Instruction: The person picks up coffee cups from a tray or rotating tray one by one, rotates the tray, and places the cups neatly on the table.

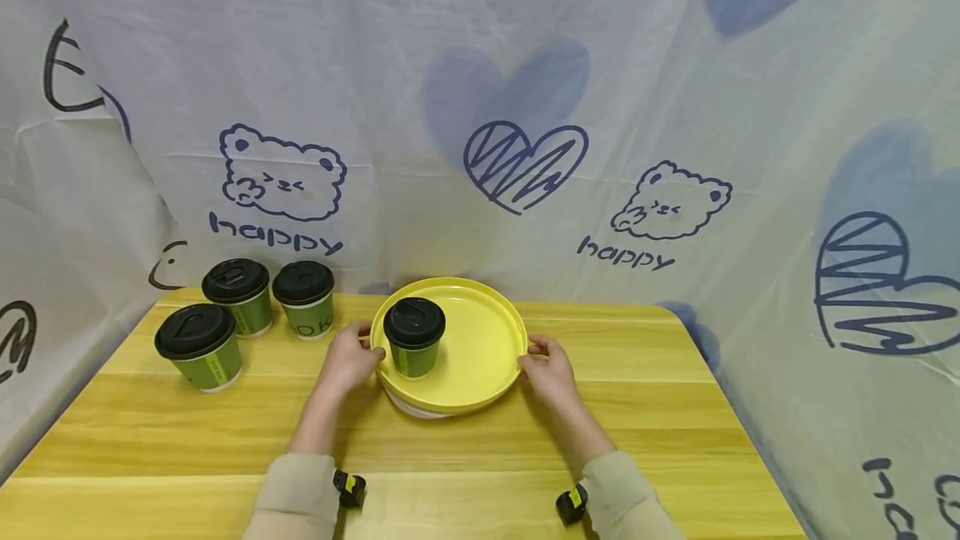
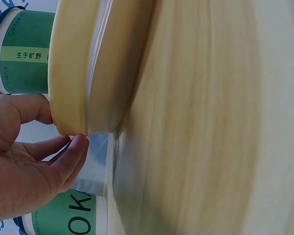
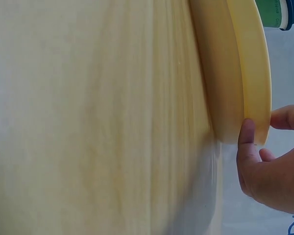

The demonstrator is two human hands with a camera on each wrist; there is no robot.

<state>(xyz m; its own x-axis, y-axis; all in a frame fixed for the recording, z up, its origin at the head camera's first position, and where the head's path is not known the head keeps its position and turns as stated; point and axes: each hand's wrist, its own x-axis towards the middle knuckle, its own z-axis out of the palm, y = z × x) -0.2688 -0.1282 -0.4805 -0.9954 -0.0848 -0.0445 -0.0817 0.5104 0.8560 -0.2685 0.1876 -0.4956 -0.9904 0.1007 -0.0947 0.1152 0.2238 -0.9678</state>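
A round yellow tray [image 1: 474, 357] with a raised rim sits at the middle of the table, a white base edge [image 1: 420, 412] showing beneath its front. On the tray's left part stands an upright green paper cup [image 1: 414, 348] with a black lid. My left hand [image 1: 352, 363] pinches the rim on the left, close beside that cup; in the left wrist view the thumb lies at the top edge and the fingers [image 2: 71, 159] at the side below. Opposite, my right hand [image 1: 550, 369] pinches the rim, with a fingertip [image 3: 247, 128] on the tray's outer wall.
Three more green lidded cups stand at the back left: a front one [image 1: 202, 348], one behind it [image 1: 242, 297] and one marked OK [image 1: 306, 298], near my left hand. A printed white curtain [image 1: 405, 215] hangs behind the wooden table [image 1: 480, 482].
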